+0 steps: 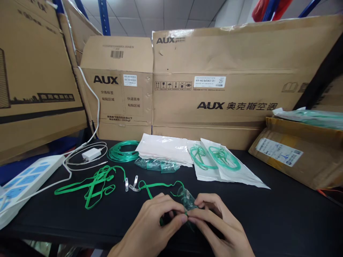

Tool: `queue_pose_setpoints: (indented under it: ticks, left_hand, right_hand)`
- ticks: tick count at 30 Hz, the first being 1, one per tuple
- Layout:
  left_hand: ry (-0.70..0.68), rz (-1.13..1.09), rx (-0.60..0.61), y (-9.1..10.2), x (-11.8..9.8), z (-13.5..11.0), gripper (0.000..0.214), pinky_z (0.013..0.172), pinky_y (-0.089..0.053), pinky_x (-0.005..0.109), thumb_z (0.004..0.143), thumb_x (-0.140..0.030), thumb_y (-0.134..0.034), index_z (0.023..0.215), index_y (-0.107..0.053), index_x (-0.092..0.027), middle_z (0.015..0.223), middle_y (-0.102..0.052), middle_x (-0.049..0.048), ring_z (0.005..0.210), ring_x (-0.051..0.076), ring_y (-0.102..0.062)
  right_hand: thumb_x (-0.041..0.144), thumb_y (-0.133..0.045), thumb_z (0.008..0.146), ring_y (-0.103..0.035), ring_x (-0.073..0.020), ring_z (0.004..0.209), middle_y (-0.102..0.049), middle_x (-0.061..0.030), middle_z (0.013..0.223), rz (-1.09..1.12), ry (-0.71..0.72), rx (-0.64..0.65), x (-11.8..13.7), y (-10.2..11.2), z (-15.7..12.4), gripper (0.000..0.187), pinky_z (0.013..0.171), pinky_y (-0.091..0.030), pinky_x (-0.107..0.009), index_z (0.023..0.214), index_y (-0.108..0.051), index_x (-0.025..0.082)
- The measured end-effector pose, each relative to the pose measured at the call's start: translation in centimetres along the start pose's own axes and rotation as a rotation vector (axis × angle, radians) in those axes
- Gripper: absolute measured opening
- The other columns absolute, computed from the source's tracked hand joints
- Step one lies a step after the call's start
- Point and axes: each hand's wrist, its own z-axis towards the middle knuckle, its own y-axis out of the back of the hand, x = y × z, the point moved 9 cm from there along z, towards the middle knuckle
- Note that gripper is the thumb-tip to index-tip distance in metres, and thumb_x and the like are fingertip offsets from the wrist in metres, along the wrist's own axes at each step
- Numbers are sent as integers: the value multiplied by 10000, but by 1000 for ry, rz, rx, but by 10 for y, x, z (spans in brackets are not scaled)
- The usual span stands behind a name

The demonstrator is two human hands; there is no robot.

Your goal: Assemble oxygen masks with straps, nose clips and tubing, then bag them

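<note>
My left hand (157,221) and my right hand (218,223) meet at the front of the dark table, fingertips pinched together. Between thumb and forefinger, the left one grips a thin green elastic strap (158,184), which trails back across the tabletop. A clear green plastic mask (188,198) with a small metal strip sits at the right fingers, which close on its edge and on the strap end; the exact joint is hidden by fingertips. Just behind lie small metal nose clips (127,185). A tangle of green straps (98,185) spreads to the left.
Coiled green tubing (123,151), white packets (164,148), more clear masks (158,166) and pouches with tubing (225,160) lie at the back. A power strip (29,178) and charger (91,154) are left, a cardboard box (292,157) right. Tall cardboard panels (227,64) wall the rear.
</note>
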Motion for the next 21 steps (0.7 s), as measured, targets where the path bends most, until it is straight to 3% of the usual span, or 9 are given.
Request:
queue_pose_setpoints:
  ticks: [4, 6, 10, 17, 21]
  left_hand:
    - [32, -85, -2, 0, 3, -1, 383, 713, -478, 248, 936, -208, -709, 1284, -557, -260, 944, -777, -45, 789, 159, -664]
    - [3, -63, 11, -1, -1, -2, 458, 738, -494, 244, 916, -181, -721, 1327, -551, -290, 996, -774, -48, 833, 160, -672]
    - [-54, 51, 15, -4, -8, -4, 272, 801, -511, 270, 896, -134, -724, 1125, -661, -266, 980, -726, -19, 886, 178, -665]
    - [-36, 136, -12, -5, -6, -6, 143, 781, -490, 320, 900, -166, -718, 978, -619, -234, 910, -690, -8, 846, 201, -644]
    - [-30, 162, -36, -2, -5, -7, 100, 784, -480, 332, 934, -205, -681, 939, -584, -231, 902, -675, -2, 830, 201, -633]
  right_hand:
    - [70, -630, 996, -699, -165, 844, -654, -37, 972, 111, -36, 33, 0, -4, 3, 216, 730, -584, -234, 1059, -721, 255]
    - [72, -642, 989, -713, -175, 859, -680, -35, 967, 153, -59, 40, 0, -5, 4, 224, 745, -591, -235, 1065, -724, 266]
    - [95, -671, 977, -723, -186, 834, -704, -30, 947, 186, -108, 47, -2, -6, 5, 213, 738, -594, -243, 1046, -742, 283]
    - [102, -635, 1005, -708, -167, 837, -709, -11, 932, 231, -128, 72, -1, -6, 6, 197, 749, -568, -220, 1023, -705, 285]
    - [155, -600, 1036, -682, -169, 826, -684, -10, 911, 212, -221, 45, -8, -3, 5, 155, 760, -551, -239, 966, -674, 272]
